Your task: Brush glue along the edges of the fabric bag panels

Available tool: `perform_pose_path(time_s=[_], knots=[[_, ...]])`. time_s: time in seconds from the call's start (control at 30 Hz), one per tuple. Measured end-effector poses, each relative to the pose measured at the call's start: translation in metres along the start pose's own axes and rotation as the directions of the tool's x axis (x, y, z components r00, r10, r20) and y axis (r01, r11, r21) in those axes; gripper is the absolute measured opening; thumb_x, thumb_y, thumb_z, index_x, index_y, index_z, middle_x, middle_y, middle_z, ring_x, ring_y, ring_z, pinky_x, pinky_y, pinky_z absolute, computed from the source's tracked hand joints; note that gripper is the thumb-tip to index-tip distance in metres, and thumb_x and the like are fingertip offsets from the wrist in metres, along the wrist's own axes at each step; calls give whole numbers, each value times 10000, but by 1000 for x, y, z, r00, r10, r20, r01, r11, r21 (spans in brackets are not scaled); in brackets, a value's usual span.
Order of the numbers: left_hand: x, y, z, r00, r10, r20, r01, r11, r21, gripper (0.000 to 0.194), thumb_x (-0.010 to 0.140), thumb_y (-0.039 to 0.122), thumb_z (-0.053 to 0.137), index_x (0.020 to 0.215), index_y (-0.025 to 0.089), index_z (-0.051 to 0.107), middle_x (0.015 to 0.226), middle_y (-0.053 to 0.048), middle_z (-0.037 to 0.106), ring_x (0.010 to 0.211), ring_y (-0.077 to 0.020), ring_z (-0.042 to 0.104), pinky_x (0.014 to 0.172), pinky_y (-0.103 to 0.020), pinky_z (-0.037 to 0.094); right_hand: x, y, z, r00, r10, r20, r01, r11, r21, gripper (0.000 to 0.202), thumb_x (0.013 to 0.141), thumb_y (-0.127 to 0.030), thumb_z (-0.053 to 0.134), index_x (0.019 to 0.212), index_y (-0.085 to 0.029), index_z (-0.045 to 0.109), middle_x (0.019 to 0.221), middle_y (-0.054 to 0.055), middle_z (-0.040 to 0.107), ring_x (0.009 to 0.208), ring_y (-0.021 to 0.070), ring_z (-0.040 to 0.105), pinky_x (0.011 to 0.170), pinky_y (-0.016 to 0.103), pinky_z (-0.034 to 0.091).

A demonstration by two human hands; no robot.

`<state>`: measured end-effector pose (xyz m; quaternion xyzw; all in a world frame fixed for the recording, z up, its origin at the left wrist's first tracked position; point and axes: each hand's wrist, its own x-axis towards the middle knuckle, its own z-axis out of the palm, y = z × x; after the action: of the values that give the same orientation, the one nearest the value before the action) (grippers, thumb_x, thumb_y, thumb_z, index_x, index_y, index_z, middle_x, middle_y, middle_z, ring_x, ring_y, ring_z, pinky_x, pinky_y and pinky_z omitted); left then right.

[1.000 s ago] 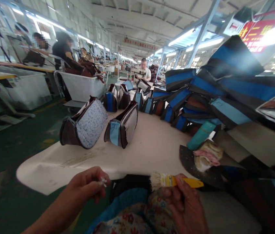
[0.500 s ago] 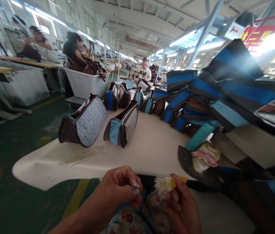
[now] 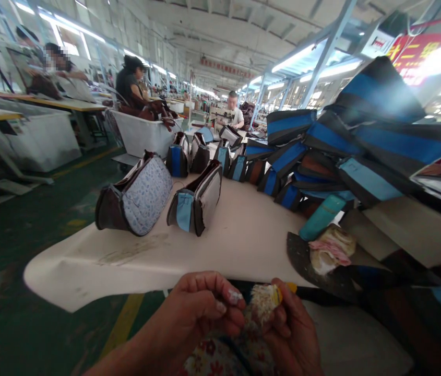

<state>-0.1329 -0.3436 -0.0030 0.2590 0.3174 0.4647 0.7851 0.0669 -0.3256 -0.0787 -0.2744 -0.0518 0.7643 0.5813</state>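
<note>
My right hand (image 3: 290, 334) grips a small brush (image 3: 265, 300) with pale bristles and a yellow handle, low in the middle of the view. My left hand (image 3: 200, 316) is beside it, its fingertips pinching at the bristles, with a whitish bit stuck on them. Both hands are held over floral fabric (image 3: 212, 360) at my lap, just in front of the near edge of the cream table (image 3: 243, 235).
Two small bags, a patterned one (image 3: 136, 196) and a grey and blue one (image 3: 197, 201), stand on the table. A heap of blue and black bags (image 3: 361, 151) fills the right. A teal bottle (image 3: 322, 216) and rag (image 3: 328, 250) lie near it. People work at benches on the left.
My left hand moved right to the brush and now pinches its bristles. My right hand turned the brush, so its yellow handle is mostly hidden.
</note>
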Motion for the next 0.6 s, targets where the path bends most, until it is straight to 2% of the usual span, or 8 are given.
perform_pose_path(time_s=[0.1,0.2,0.3,0.4,0.47,0.5,0.6], knots=[[1,-1,1,1000,21,21,-21,1000,-4,112,715,195,658,754,93,682,818,-93,685,675,-159,667,625,-249,535,1,0,-3,999,-48,19,49,997,-53,264,769,-324,810,696,-187,596,426,-135,306,388,18,107,477,146,444],[3,-3,2,999,44,-3,-44,998,48,329,861,415,599,717,122,645,773,-73,669,633,-156,655,592,-260,524,1,0,-5,996,-93,12,94,987,-134,242,777,-360,801,762,-206,615,433,-138,291,393,19,116,501,157,463],[4,-4,-4,995,54,-79,-32,966,256,387,859,480,608,697,130,632,656,-54,650,576,-139,611,567,-247,489,-1,1,-4,993,-121,-3,119,977,-177,250,770,-388,803,794,-212,627,429,-134,288,394,21,146,502,158,459],[3,1,-22,981,102,-163,-14,882,471,335,802,449,676,672,150,598,633,-33,645,578,-130,571,579,-246,466,-5,0,1,988,-147,51,155,962,-223,254,759,-385,807,812,-205,637,433,-125,322,399,20,177,516,158,462],[1,6,-42,966,184,-183,-30,780,624,327,790,433,676,643,173,545,654,-16,640,589,-125,546,581,-243,444,-6,-3,4,981,-162,109,185,948,-259,251,769,-388,795,801,-202,629,456,-112,359,406,21,199,509,154,453],[-1,8,-53,954,236,-186,-33,696,717,316,788,416,671,638,183,520,679,-12,643,606,-129,545,585,-243,436,-7,-4,5,977,-168,134,199,942,-272,247,774,-383,789,791,-202,622,475,-105,377,411,22,209,497,146,439],[-9,14,-89,910,375,-177,52,319,946,191,791,335,622,697,205,519,785,-24,666,698,-170,589,632,-269,449,-7,-8,5,968,-188,168,233,924,-304,233,768,-345,794,785,-202,611,559,-92,418,426,16,232,465,121,388]])
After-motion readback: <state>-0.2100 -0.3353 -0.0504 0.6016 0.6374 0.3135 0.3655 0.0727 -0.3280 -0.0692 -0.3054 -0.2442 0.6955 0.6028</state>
